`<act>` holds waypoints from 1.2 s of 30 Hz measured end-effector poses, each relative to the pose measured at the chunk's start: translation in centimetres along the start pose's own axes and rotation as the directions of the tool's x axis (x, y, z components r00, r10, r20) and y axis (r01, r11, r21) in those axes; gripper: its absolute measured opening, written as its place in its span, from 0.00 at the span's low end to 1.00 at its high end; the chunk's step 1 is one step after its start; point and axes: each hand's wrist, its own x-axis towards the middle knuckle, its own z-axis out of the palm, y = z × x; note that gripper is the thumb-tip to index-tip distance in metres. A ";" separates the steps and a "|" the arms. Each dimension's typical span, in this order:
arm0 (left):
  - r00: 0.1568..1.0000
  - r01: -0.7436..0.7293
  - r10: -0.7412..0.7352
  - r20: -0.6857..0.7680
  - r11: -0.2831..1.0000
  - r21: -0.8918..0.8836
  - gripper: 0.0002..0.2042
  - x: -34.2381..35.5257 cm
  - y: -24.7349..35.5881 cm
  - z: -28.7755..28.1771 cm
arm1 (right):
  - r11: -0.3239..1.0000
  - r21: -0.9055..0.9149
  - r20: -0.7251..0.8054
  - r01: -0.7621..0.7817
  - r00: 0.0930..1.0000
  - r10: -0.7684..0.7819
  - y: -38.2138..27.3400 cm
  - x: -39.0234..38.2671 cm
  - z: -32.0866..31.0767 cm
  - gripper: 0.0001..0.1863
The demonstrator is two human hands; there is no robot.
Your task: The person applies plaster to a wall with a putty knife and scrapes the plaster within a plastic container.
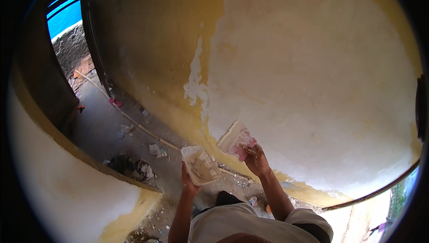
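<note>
My left hand (189,182) grips the side of a pale rectangular plastic container (199,165) smeared inside with whitish paste. Just to its right, my right hand (256,161) is closed on a flat, paste-coated spreader (233,138), pink and off-white, held tilted up in front of the wall. The wall (304,77) has a broad whitish coated area beside older yellow paint, with a ragged white patch (196,89) along the yellow.
A long pole (145,129) lies along the floor by litter (156,150), a pink cloth (115,101) and a dark heap (125,165). A doorway (71,42) stands far left, a low wall section (62,167) at near left, a bright opening (371,211) at lower right.
</note>
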 end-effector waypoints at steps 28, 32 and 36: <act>0.965 0.184 -0.203 0.165 0.975 0.124 0.31 31.6 19.4 4.6 | 0.403 -0.594 0.235 0.696 0.629 -0.741 -21.0 37.9 16.1 0.12; 0.950 0.227 -0.244 0.196 0.968 0.103 0.31 32.2 19.9 4.6 | -0.296 -0.823 0.504 0.484 0.386 -0.772 -28.8 42.0 22.1 0.11; 0.944 0.257 -0.284 0.169 0.952 0.165 0.33 33.8 25.3 4.2 | -0.825 -0.559 0.829 0.088 0.073 -0.554 -33.5 46.1 30.1 0.10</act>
